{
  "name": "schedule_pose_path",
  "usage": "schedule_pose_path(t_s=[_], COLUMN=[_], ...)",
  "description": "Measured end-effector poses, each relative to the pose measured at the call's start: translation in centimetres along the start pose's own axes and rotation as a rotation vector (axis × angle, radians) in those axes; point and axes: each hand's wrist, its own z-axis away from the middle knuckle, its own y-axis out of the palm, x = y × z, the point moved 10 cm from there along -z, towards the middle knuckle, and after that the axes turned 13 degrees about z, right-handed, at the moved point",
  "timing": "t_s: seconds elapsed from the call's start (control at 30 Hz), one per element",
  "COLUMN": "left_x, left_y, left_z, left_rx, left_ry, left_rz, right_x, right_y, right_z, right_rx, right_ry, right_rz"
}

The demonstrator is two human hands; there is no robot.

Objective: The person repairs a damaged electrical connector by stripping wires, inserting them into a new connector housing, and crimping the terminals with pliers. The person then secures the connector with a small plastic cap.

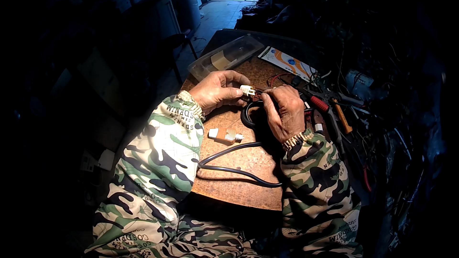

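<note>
Between the thumb and fingers of my left hand (pixel 215 91) is a small white electrical plug piece (pixel 247 90), held above the table. Close beside it, my right hand (pixel 286 110) pinches thin dark wire ends (pixel 258 93) that meet the plug piece; whether they are joined to it I cannot make out. A black cable (pixel 234 168) lies bent on the table below the hands, and a coiled dark loop (pixel 246 116) rests under the right fingers. Between my forearms lies a small white and orange-brown part (pixel 224 135) with a ribbed end.
A clear plastic tray (pixel 197 71) with a tan piece inside sits at the far left of the wooden table (pixel 248 196). Behind my right hand is an orange and white printed card (pixel 289 62). Several hand tools, including a red handle (pixel 319 104) and an orange handle (pixel 342 117), crowd the right.
</note>
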Motion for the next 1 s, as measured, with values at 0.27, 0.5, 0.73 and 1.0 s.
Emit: schedule_pose_path(t_s=[0.27, 0.5, 0.73, 1.0], left_x=[-0.1, 0.1, -0.1, -0.8], left_y=[0.2, 0.0, 0.9, 1.1], left_z=[0.2, 0.1, 0.4, 0.8], left_rx=[0.022, 0.019, 0.123, 0.091], left_ry=[0.005, -0.014, -0.015, 0.018], left_rz=[-0.025, -0.024, 0.014, 0.009], right_x=[0.3, -0.6, -0.5, 0.0], right_y=[0.1, 0.8, 0.8, 0.5], right_z=[0.0, 0.2, 0.1, 0.0], right_rx=[0.001, 0.079, 0.089, 0.066], right_ry=[-0.044, 0.043, 0.062, -0.010], right_rz=[0.016, -0.051, -0.069, -0.064])
